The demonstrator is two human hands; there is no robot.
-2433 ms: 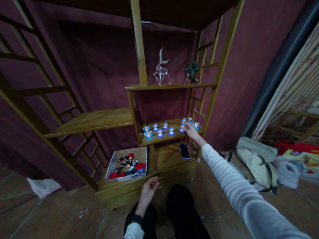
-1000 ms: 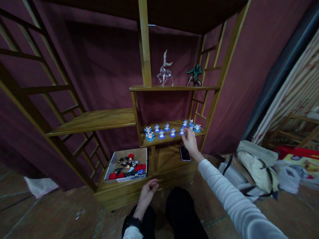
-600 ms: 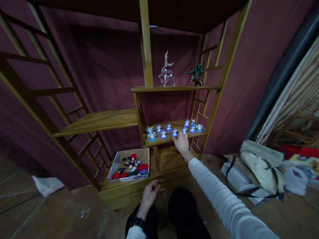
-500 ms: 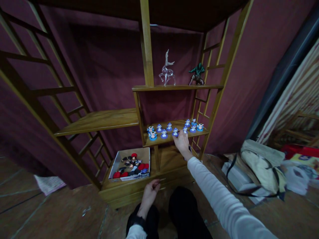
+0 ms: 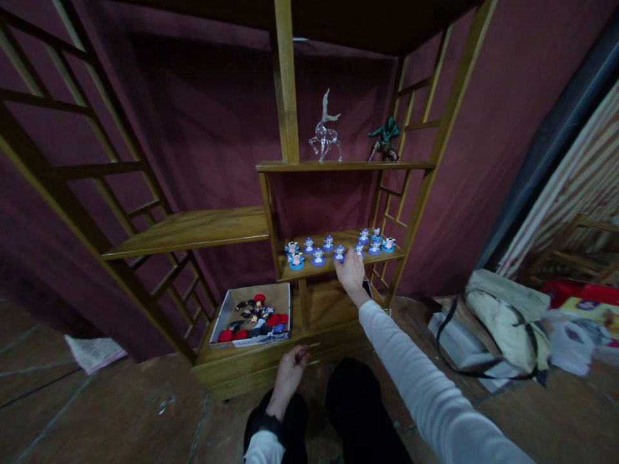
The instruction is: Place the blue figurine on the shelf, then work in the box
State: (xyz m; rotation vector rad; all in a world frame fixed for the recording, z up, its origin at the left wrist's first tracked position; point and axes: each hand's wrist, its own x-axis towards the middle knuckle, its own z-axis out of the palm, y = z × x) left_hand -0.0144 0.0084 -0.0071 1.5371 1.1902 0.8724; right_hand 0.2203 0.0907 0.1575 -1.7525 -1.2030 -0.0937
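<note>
My right hand (image 5: 351,274) reaches to the lower right shelf board (image 5: 309,272). Its fingers are pinched at the right side of a small purple-and-white figurine (image 5: 339,253) on a round base, which stands at the board's front part. Several similar figurines stand on both sides of it, such as a purple one (image 5: 318,257) and a pink-and-blue one (image 5: 296,260) to the left, and another pink-and-blue one (image 5: 388,244) to the right. Over my knee, my left hand (image 5: 291,370) is loosely closed, with nothing visible in it, in front of the cabinet base.
An open cardboard box (image 5: 227,309) with red and black figurines sits on the lower left. On the upper shelf stand a clear deer figurine (image 5: 325,136) and a green-hooded figure (image 5: 385,140). A pale bag (image 5: 503,319) lies on the floor at right.
The view has shifted slightly. My right fingers stay at the purple-and-white figurine, which sits marginally farther back among its neighbours. My left hand has hardly moved.
</note>
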